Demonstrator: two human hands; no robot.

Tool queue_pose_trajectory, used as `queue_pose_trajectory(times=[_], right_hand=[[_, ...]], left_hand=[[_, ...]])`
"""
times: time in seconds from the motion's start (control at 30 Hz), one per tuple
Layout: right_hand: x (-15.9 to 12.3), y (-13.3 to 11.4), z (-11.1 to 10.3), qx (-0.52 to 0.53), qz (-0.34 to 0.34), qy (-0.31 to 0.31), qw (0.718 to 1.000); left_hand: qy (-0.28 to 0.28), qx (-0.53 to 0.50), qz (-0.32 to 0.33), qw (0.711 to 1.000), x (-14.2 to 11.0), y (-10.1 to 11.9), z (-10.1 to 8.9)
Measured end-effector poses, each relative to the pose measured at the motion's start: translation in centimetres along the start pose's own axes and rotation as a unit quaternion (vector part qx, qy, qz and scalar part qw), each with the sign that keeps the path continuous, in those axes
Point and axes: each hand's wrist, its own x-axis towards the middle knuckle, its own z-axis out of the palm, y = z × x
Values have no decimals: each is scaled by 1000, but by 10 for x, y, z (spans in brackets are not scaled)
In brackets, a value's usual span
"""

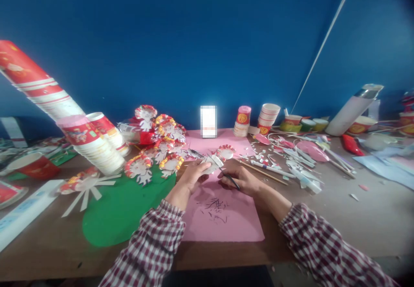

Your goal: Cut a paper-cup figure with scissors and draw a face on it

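Observation:
My left hand (195, 175) is closed on a small white paper cutout (213, 162), held over the pink sheet (239, 226). A slim black pen (232, 181) is gripped in my right hand (243, 180), its tip pointing towards the cutout; I cannot tell if it touches. Dark pen strokes (216, 210) mark the pink sheet below my hands. Just beyond the cutout lies a round paper figure (225, 152) with a red and yellow rim. Several similar paper figures (166, 125) with drawn faces are heaped to the left.
A green sheet (113, 218) lies at left, beside stacked paper cups (93, 144). More cup stacks (268, 118) stand at the back. Wooden sticks (263, 172) and paper scraps (304, 157) litter the right side. A white bottle (351, 112) leans far right; a blue wall (207, 41) rises behind.

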Motion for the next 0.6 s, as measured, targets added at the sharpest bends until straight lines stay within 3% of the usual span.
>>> queue_pose_trajectory(times=[0.33,0.6], right_hand=[[0,0,0,12,15,5,1000],[0,9,1,100,29,9,995]], left_hand=[[-4,28,12,1000,1,-1,0],[-4,8,13,1000,1,-4,1]])
